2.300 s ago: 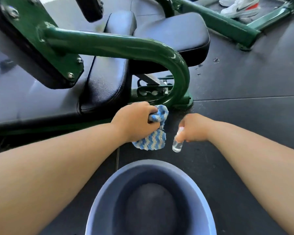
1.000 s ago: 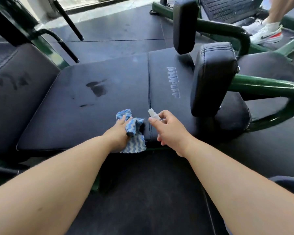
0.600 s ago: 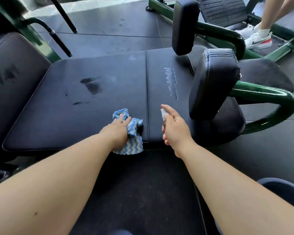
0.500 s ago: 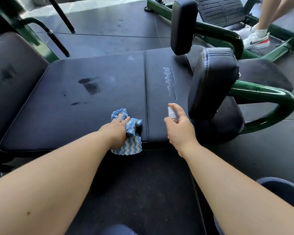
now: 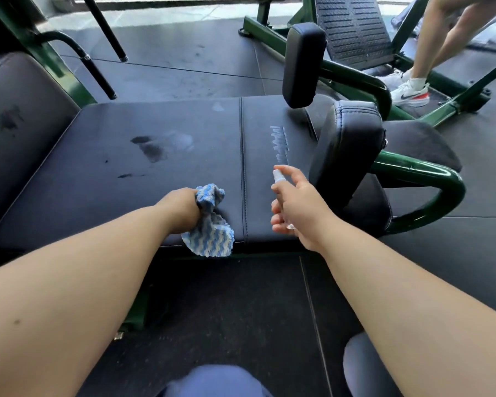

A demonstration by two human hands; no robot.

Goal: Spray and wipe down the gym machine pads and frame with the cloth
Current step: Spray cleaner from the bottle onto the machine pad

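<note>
**A:** What is each hand doing?

**B:** The left hand point(image 5: 181, 213) is curled tight round a bunched blue and white cloth point(image 5: 211, 224). It rests on the near edge of the flat black bench pad point(image 5: 112, 181). The cloth's loose end hangs below the hand, over the pad's front edge.

**A:** And the other?

**B:** The right hand point(image 5: 298, 207) grips a small clear spray bottle point(image 5: 278, 179). Its fingers wrap the body and its forefinger arches over the white top. The bottle is upright above the pad, just beside the cloth hand, with a stitched seam running between the two.

**A:** What lies around them?

**B:** Beyond the left hand, dark damp patches point(image 5: 152, 147) mark the pad. Just right of the bottle hand stands a black roller pad point(image 5: 347, 147) on a curved green frame tube point(image 5: 430, 173). Well beyond that, someone's white shoe point(image 5: 410, 94) stands on the floor.
</note>
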